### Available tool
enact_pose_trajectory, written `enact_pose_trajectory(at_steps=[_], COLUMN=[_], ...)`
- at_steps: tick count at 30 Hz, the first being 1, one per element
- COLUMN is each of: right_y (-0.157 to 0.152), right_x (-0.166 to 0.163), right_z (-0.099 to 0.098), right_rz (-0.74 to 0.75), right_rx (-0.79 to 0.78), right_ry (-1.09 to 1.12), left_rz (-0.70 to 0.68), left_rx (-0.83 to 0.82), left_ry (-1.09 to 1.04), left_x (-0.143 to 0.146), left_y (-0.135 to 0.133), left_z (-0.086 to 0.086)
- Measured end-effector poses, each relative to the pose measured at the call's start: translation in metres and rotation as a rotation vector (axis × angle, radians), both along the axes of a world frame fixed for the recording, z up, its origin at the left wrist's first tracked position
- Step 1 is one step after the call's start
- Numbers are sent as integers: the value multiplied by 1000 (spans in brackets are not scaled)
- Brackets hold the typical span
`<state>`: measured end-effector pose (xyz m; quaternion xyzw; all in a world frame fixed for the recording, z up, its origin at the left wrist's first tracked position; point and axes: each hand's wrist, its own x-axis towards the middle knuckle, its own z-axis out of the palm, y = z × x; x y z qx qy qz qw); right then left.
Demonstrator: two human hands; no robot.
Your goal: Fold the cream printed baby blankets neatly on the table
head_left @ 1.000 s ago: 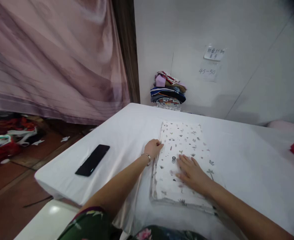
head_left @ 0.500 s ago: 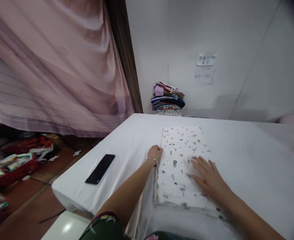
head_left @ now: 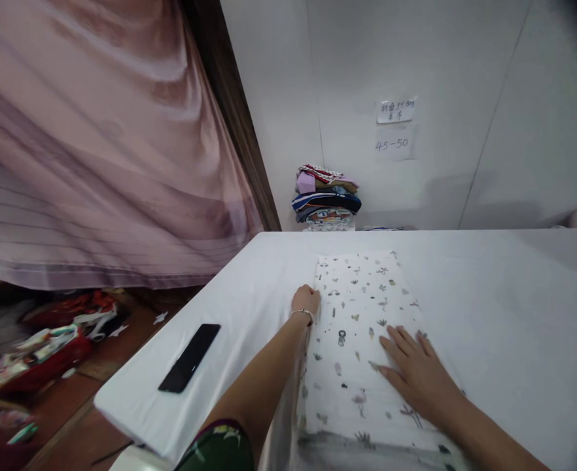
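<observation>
A folded white cloth (head_left: pixel 357 314) printed with small plants lies flat on the white-covered table (head_left: pixel 504 307). My left hand (head_left: pixel 305 301), a bracelet on its wrist, is closed on the cloth's left edge. My right hand (head_left: pixel 416 369) lies flat with fingers spread on the cloth's right half, near its right edge.
A black phone (head_left: pixel 190 357) rests on the table near its left edge. A stack of folded clothes (head_left: pixel 326 199) stands against the back wall under two paper notes (head_left: pixel 394 124). A pink curtain (head_left: pixel 97 144) hangs at left; bags and clutter (head_left: pixel 43 347) lie on the floor.
My right hand has slid across the cloth from its middle toward its right side. My left hand stays at the left edge. The view has shifted.
</observation>
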<state>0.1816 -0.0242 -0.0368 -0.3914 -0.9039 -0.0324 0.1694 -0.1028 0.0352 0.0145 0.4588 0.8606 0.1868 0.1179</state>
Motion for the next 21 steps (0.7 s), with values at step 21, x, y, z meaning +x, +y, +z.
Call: enact_pose_trajectory(at_steps=[21], right_y=[8], right_x=[9], right_z=[14], right_rz=[-113], right_rx=[47], right_ry=[-24], left_rz=[-18], left_rx=[-4], left_ry=[-25], left_x=[-7], left_y=[31], left_z=[-2])
